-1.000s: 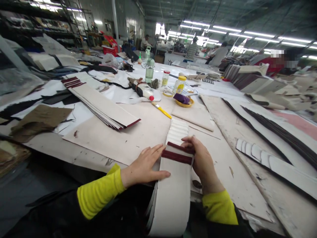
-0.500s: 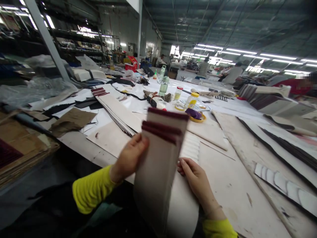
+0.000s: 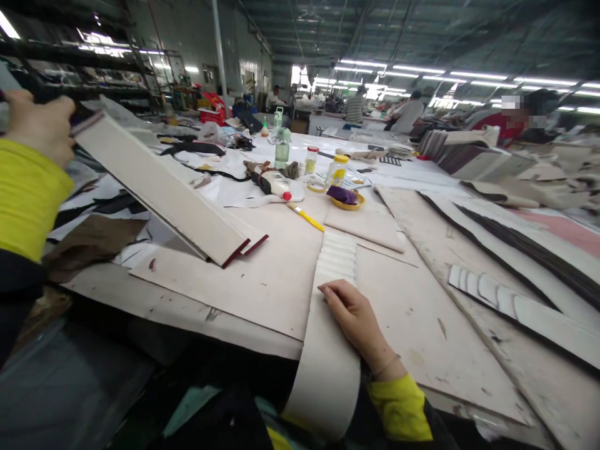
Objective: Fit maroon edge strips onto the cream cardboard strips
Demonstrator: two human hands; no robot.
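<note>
At the upper left, my left hand [image 3: 40,128] is closed around the far end of cream strips [image 3: 162,187] with dark maroon ends. They slant down to the right, and their maroon near ends are at the board on the table. My right hand [image 3: 354,319] lies over a stack of white strips [image 3: 328,365], thumb and fingertips drawn together near its left edge. Whatever sits between those fingertips is hidden. The stack's far ends are fanned in steps, and its near part curves down over the table edge.
A yellow-handled brush [image 3: 307,217] lies beyond the fanned ends. Behind it are a yellow dish [image 3: 359,203] with purple cloth, a yellow-lidded jar [image 3: 336,170] and a green bottle [image 3: 282,153]. More stepped white strips [image 3: 497,292] lie at the right. People work farther back.
My left hand has swung from the middle to the upper left, bringing maroon-ended strips over the table's left side. My right hand remains at the white stack. The view has turned somewhat right.
</note>
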